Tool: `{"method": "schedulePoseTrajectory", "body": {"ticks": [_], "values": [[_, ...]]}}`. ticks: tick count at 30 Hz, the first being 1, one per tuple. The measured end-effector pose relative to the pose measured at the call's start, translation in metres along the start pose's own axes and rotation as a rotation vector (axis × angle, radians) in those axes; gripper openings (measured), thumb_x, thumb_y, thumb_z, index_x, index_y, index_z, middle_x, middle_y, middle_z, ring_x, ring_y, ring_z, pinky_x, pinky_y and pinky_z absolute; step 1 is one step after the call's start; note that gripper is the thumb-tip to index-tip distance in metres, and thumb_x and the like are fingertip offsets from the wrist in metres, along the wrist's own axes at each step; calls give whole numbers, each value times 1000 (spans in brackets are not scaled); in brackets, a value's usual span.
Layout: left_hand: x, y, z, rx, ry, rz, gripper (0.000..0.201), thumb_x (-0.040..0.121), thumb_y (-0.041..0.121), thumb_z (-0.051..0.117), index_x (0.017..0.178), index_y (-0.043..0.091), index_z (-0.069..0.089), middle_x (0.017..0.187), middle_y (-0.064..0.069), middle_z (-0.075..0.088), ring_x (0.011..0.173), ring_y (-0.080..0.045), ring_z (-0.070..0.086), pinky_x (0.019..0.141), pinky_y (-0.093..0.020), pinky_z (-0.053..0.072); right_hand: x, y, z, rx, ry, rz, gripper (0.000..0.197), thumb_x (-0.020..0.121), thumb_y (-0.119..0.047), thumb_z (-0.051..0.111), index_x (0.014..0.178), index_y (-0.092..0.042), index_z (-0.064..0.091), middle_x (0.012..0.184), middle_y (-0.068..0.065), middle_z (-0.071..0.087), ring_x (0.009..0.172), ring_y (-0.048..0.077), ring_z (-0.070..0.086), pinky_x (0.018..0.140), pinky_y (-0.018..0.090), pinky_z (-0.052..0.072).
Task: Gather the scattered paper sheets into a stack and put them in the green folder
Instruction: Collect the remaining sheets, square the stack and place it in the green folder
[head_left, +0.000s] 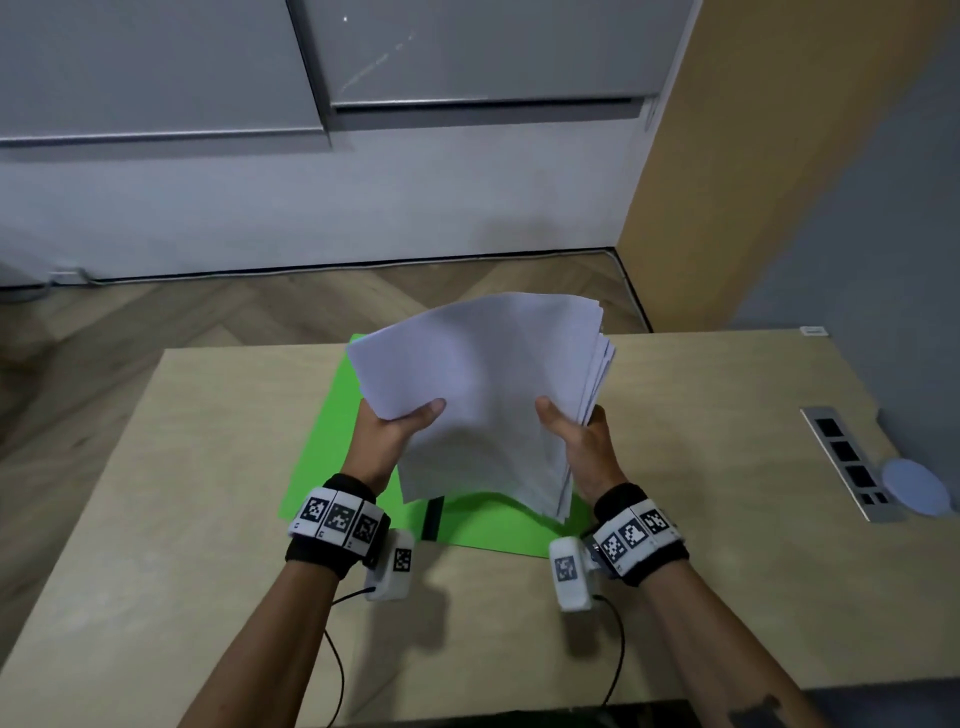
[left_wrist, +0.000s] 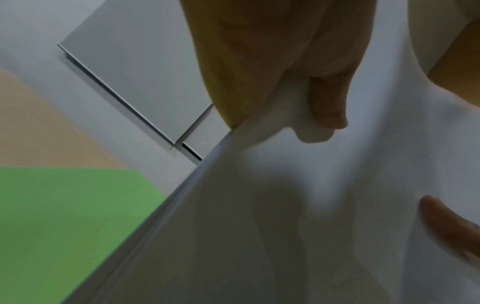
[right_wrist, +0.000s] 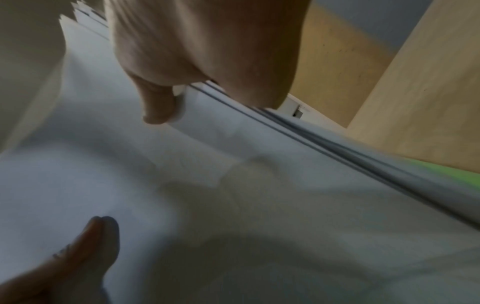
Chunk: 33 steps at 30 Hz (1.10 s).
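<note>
Paper sheets (head_left: 483, 395), gathered in a loose stack, sit tilted in my grip above the green folder (head_left: 322, 447): my left hand (head_left: 389, 431) and right hand (head_left: 576, 436) each pinch a side edge, thumbs on top. Beyond, the folder lies open on the wooden desk (head_left: 701, 415).

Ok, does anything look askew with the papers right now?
Yes. The paper stack, held in the left hand and right hand over the green folder, is uneven: its right-side edges are fanned out.
</note>
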<state>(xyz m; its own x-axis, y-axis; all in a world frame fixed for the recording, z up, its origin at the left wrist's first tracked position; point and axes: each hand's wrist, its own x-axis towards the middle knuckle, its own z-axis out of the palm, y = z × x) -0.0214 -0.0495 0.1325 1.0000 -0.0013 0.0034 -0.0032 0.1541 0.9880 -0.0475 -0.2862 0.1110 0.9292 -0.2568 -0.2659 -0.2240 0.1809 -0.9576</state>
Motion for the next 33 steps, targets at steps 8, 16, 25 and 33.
{"method": "schedulePoseTrajectory", "body": {"ticks": [8, 16, 25, 33], "values": [[-12, -38, 0, 15, -92, -170, 47, 48, 21, 88, 91, 11, 71, 91, -3, 75, 81, -17, 68, 77, -39, 55, -7, 13, -21, 26, -89, -47, 31, 74, 5, 81, 91, -20, 79, 100, 12, 77, 93, 31, 74, 86, 46, 58], [-3, -51, 2, 66, -126, -207, 63, 40, 24, 88, 98, 13, 65, 90, 6, 75, 84, -9, 68, 75, -26, 57, -2, 45, -29, -24, -100, 71, 40, 61, 0, 90, 95, -13, 73, 93, 4, 79, 93, 30, 73, 77, 38, 58], [-16, -35, 8, 28, -130, -91, 68, 49, 26, 89, 111, 14, 62, 101, 3, 74, 95, -11, 67, 78, -26, 55, 1, 37, -40, 32, -109, -32, 41, 56, -5, 88, 93, -16, 75, 97, 4, 78, 91, 22, 73, 79, 38, 59], [-13, -32, 1, 4, -154, -106, 67, 48, 22, 90, 109, 10, 64, 104, -6, 74, 95, -20, 69, 82, -33, 57, 1, 33, -41, 38, -161, -53, 67, 56, -5, 89, 118, -4, 63, 105, 12, 75, 100, 27, 71, 77, 34, 58]]}}
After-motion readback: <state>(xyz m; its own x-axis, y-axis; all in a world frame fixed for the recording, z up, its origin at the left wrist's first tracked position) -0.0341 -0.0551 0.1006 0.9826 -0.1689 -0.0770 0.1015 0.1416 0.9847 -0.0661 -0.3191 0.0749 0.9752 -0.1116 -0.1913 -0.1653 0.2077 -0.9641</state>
